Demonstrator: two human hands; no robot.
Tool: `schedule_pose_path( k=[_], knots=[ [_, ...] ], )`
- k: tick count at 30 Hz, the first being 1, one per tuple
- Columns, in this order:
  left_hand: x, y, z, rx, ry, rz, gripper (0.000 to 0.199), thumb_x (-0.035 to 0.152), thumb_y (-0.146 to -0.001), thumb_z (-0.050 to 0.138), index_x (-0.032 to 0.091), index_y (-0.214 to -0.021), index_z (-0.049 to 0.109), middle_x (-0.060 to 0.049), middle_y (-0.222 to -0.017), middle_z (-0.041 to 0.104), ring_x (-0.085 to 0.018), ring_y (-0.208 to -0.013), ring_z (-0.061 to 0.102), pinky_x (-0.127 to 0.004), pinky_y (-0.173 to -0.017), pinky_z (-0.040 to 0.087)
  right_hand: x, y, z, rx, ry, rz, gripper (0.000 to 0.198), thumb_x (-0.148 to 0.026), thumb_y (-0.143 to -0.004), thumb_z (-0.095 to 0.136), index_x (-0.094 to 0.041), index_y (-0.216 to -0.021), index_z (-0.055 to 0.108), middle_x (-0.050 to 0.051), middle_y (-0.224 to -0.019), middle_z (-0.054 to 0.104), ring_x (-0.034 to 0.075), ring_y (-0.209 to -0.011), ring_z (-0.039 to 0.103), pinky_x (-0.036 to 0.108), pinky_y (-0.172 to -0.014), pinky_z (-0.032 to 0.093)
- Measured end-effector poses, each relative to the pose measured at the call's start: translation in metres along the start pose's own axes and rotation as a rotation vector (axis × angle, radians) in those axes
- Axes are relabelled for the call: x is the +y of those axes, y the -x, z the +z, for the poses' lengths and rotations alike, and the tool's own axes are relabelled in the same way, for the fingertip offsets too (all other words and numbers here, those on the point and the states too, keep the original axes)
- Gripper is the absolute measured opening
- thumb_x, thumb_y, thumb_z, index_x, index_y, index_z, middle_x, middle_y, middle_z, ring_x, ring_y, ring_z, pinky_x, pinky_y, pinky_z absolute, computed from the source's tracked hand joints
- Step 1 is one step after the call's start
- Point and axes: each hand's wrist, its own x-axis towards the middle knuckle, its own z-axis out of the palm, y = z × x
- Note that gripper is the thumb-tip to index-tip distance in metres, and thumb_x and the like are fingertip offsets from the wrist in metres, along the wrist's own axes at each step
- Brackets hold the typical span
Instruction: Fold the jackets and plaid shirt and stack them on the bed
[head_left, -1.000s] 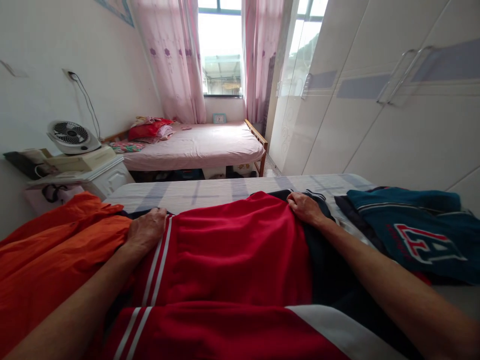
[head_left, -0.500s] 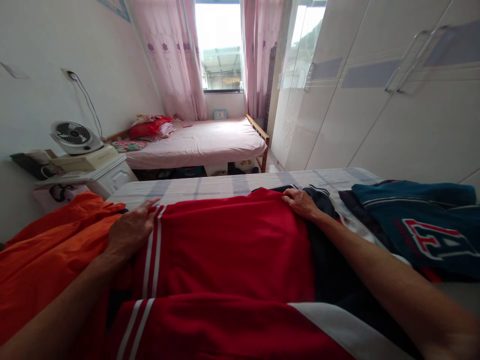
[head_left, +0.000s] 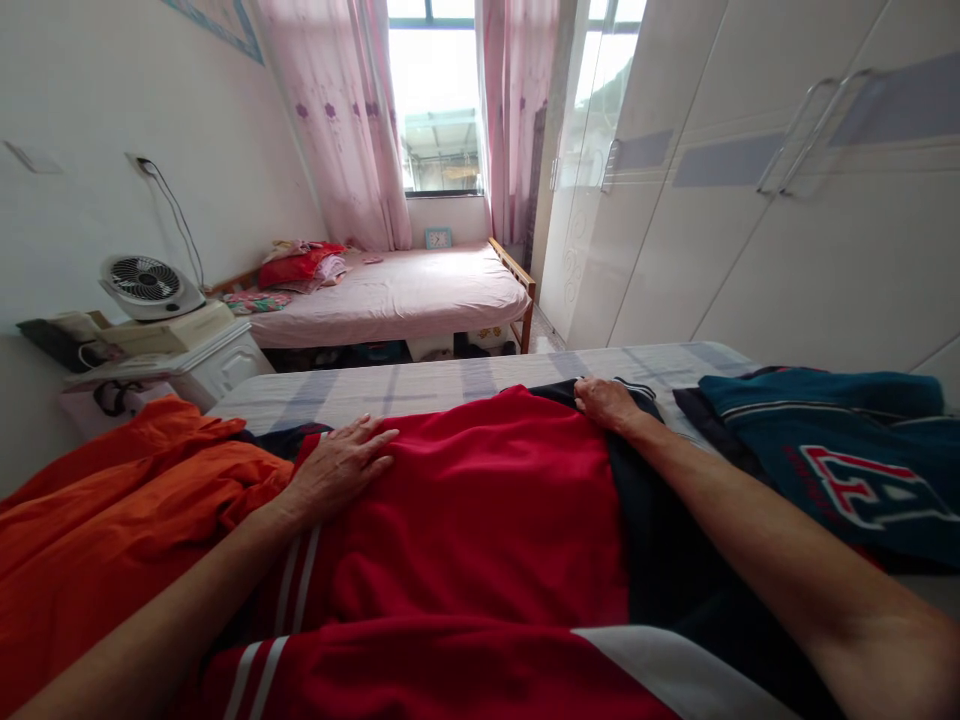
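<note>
One red cloth garment with paired white stripes and a pale grey panel (head_left: 480, 510) lies spread over the near bed, a second layer of it crossing in front and running out of view at the bottom. The left hand (head_left: 341, 465) rests palm down on its upper left part, fingers loosely spread and grasping nothing. The right hand (head_left: 606, 402) has its fingers curled at the upper right edge, where red meets dark navy cloth (head_left: 664, 520); whether it pinches either fabric I cannot tell. The navy cloth runs down the right side, passing beneath the right forearm.

To the left, a crumpled bright orange garment (head_left: 112, 520) comes up against the red one and passes under the left forearm, leaving little room there. To the right, a teal garment with a large letter patch (head_left: 787, 440) lies apart from the red one. Beyond the red garment's far edge, a strip of white-and-grey-blue checked sheet (head_left: 420, 385) reaches the bed's rounded far edge, giving some room ahead.

Past a gap stands a wooden-framed bed with a pink sheet (head_left: 397, 300). Tall glossy white wardrobe doors (head_left: 720, 260) bound the right side; a small grey-white fan (head_left: 146, 285) sits at the left wall.
</note>
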Motion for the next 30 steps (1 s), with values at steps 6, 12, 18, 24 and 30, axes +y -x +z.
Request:
schedule_pose_path(
  k=[6,12,18,24,30],
  knots=[
    [0.000,0.004,0.019,-0.111,-0.013,-0.132,0.062,0.052,-0.092,0.030,0.020,-0.145,0.035,-0.012,-0.151,0.034,-0.029,-0.139,0.030,-0.045,-0.111,0.026,0.013,-0.009,-0.014,0.127,0.022,0.235,0.040,-0.022,-0.094,0.027,-0.008,-0.117,0.057,0.022,-0.119,0.058,0.030,-0.104,0.061,0.040,-0.082,0.045],
    [-0.007,-0.003,0.023,-0.131,0.006,-0.145,0.064,0.052,-0.090,0.031,0.017,-0.144,0.037,-0.013,-0.150,0.037,-0.030,-0.138,0.033,-0.046,-0.110,0.027,0.000,0.006,-0.019,0.049,-0.048,0.127,0.035,-0.036,-0.088,0.049,-0.016,-0.113,0.061,0.013,-0.121,0.061,0.024,-0.104,0.061,0.032,-0.083,0.046],
    [0.017,0.046,-0.010,0.133,0.308,-0.014,0.063,0.056,-0.086,0.036,0.019,-0.135,0.048,-0.007,-0.140,0.052,-0.023,-0.129,0.047,-0.038,-0.108,0.036,0.042,0.088,-0.052,0.188,-0.167,0.043,0.036,-0.040,-0.089,0.044,-0.018,-0.111,0.062,0.008,-0.117,0.064,0.020,-0.100,0.062,0.028,-0.085,0.045],
    [0.043,0.131,-0.007,-0.074,0.466,0.014,0.048,0.059,-0.072,0.056,0.054,-0.119,0.057,0.014,-0.123,0.064,-0.023,-0.106,0.065,-0.029,-0.089,0.054,0.088,0.174,-0.034,0.003,-0.256,0.155,0.044,-0.055,-0.085,0.043,-0.022,-0.099,0.069,0.006,-0.104,0.070,0.023,-0.092,0.066,0.031,-0.079,0.048],
    [0.041,0.154,-0.009,-0.162,0.436,-0.148,0.039,0.063,-0.056,0.066,0.050,-0.093,0.072,0.008,-0.095,0.075,-0.027,-0.085,0.071,-0.031,-0.073,0.058,0.085,0.194,-0.023,0.013,-0.273,0.166,0.034,-0.048,-0.080,0.051,-0.022,-0.091,0.070,0.006,-0.095,0.072,0.025,-0.088,0.066,0.032,-0.078,0.048]
  ],
)
